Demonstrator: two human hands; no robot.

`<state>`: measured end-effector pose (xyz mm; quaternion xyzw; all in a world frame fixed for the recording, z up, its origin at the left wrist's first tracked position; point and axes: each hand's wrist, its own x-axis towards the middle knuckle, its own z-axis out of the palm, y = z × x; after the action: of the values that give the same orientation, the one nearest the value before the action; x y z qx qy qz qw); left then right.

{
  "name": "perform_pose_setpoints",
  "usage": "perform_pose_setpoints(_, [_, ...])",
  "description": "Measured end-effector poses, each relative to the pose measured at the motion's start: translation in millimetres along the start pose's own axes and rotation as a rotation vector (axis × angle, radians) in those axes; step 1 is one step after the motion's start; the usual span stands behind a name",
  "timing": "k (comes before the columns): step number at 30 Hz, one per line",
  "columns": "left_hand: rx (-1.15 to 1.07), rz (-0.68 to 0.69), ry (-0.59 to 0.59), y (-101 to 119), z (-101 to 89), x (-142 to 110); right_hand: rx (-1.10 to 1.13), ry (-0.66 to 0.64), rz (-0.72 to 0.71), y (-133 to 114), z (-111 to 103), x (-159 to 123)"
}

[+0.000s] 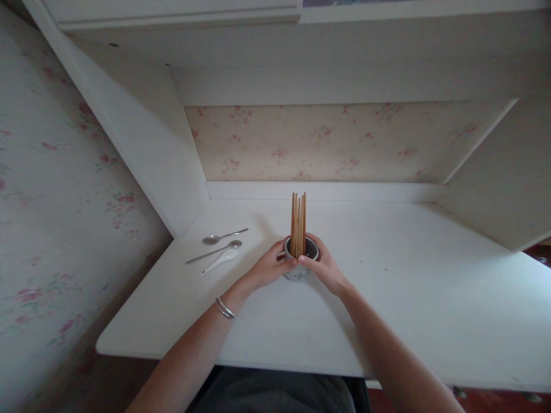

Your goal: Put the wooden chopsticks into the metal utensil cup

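Note:
Both hands are wrapped round a grey utensil holder (298,275) with small holes in its front. My left hand (270,265) grips its left side, and my right hand (323,265) grips its right side, with the thumbs close together at the near rim. Several wooden chopsticks (298,223) stand upright in the holder, leaning to its left part. Left of my left hand lie two metal spoons, the far spoon (212,239) and the long-handled spoon (215,251), along with a white soup spoon (222,259). Whether the holder's base touches the desk is hard to tell.
The white desk (408,310) has a rounded front left corner. A white side panel (142,143) rises at the left, another panel (503,166) at the right. An overhead shelf (327,51) spans the back above the desk. Floral wallpaper (318,143) shows behind.

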<state>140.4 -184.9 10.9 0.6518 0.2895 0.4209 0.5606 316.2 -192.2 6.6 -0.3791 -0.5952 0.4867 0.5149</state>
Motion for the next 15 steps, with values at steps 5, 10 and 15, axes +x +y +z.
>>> perform_pose_setpoints(5, [0.499,-0.131,0.256,15.8,-53.5,-9.5,-0.042,-0.001,-0.002,-1.1,-0.1,-1.7])
perform_pose_setpoints(10, [1.039,-0.312,0.336,32.7,-125.7,-29.5,-0.051,0.008,0.022,0.0,-1.0,-1.1])
perform_pose_setpoints(15, [1.444,-0.443,0.192,32.8,-161.0,-59.7,-0.047,0.01,0.013,2.9,0.2,-0.6])
